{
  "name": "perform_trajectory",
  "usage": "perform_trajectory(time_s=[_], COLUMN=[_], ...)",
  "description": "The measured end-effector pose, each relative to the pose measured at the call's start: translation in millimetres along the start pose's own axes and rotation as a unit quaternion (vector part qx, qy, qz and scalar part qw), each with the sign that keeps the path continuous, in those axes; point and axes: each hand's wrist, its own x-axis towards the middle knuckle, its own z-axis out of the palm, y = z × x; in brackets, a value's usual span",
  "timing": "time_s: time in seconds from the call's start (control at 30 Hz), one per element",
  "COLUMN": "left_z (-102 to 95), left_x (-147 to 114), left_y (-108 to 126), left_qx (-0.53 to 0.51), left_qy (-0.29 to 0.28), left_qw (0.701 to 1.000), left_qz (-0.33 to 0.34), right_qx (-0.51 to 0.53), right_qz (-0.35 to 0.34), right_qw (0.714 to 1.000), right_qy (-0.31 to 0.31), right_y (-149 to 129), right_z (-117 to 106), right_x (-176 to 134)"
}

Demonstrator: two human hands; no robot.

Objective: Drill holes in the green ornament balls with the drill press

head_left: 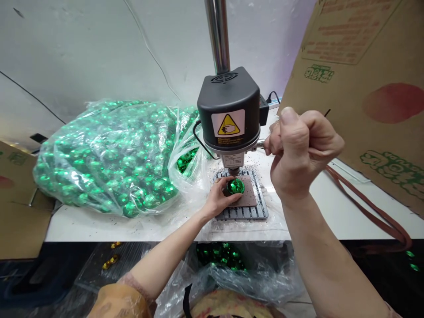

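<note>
Under the head of a small black drill press [229, 106], my left hand [219, 196] pinches a shiny green faceted ball [236, 186] between thumb and fingers. The ball rests on a brownish square pad [248, 196], which lies on the machine's slotted metal base [261, 207]. Directly above the ball is the chuck [233, 170]; whether the bit touches the ball is hidden. At the machine's right side, my right hand [298, 152] is closed around the feed lever, of which only a short metal length [260, 144] shows.
A large clear bag [109, 154] of green balls lies left on the white table [79, 225]. Cardboard boxes stand right [357, 101] and far left [20, 207]. Another plastic bag [228, 278] with green balls hangs below the front edge. A brown strap [371, 205] lies right. Dark shavings surround the base.
</note>
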Motion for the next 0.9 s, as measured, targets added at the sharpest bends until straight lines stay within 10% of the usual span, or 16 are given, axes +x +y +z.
perform_trajectory(time_s=[0.9], left_z=[9.6], left_x=[-4], left_y=[-18], left_qx=[-0.026], left_qy=[0.011], left_qw=[0.996], left_qz=[0.089], right_qx=[0.035], right_qz=[-0.142], right_qw=[0.989], right_qy=[0.034], right_y=[14], right_z=[-5], right_x=[-20])
